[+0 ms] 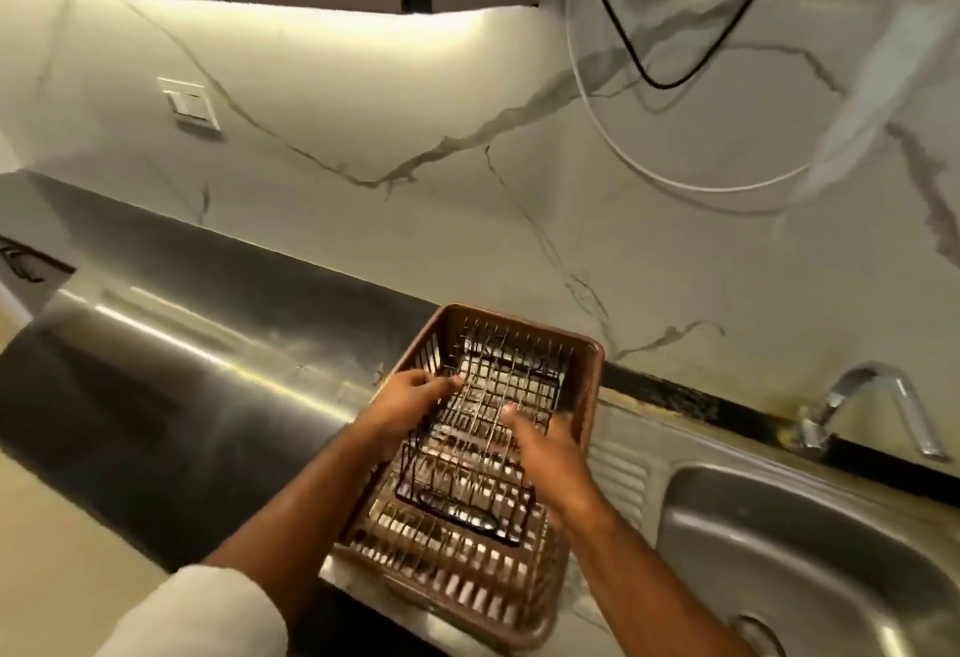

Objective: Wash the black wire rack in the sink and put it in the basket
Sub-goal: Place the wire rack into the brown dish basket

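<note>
Black wire rack inside basket walls

— From my feed, the right hand was blurred; I couldn't tell whether its fingers gripped the black wire rack.

— And the sink?

— Right of those fingers, cut off by the frame's edge.

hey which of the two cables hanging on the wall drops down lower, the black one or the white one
The white cable. Its loop sags well below the black cable, which turns back upward higher on the marble wall. The white one is also thinner and swings wider.
</note>
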The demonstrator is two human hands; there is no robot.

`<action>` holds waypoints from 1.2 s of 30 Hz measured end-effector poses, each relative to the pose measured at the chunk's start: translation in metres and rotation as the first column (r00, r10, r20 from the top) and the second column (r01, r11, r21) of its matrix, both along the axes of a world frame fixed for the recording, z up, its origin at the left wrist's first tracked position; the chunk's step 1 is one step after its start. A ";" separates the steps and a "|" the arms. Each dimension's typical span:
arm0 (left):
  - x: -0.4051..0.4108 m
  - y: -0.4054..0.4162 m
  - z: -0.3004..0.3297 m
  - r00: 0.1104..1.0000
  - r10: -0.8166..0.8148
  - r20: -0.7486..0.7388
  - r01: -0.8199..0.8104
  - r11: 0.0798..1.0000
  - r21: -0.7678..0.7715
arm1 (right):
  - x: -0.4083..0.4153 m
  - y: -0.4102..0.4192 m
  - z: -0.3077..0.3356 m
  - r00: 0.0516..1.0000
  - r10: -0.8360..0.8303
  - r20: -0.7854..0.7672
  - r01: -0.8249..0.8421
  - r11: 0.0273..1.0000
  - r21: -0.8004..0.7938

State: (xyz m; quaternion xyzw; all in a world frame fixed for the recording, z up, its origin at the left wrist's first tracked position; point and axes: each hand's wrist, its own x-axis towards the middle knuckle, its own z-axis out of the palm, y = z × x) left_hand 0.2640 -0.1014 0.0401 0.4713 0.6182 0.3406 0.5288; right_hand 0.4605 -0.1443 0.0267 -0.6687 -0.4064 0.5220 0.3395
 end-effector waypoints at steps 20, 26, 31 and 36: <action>-0.023 0.044 -0.060 0.965 -0.255 -0.056 0.239 0.950 -0.201 | -0.055 0.013 -0.044 0.954 -0.291 0.065 0.297 0.949 -0.108; -0.026 0.044 -0.067 0.972 -0.221 -0.075 0.198 0.950 -0.241 | -0.059 0.010 -0.049 0.955 -0.260 0.140 0.276 0.955 -0.108; -0.023 0.044 -0.063 0.969 -0.216 -0.119 0.180 0.950 -0.257 | -0.061 0.007 -0.052 0.951 -0.219 0.217 0.245 0.964 -0.103; -0.018 0.043 -0.060 0.983 -0.157 -0.093 0.125 0.951 -0.283 | -0.059 0.005 -0.049 0.936 -0.169 0.308 0.207 0.974 -0.096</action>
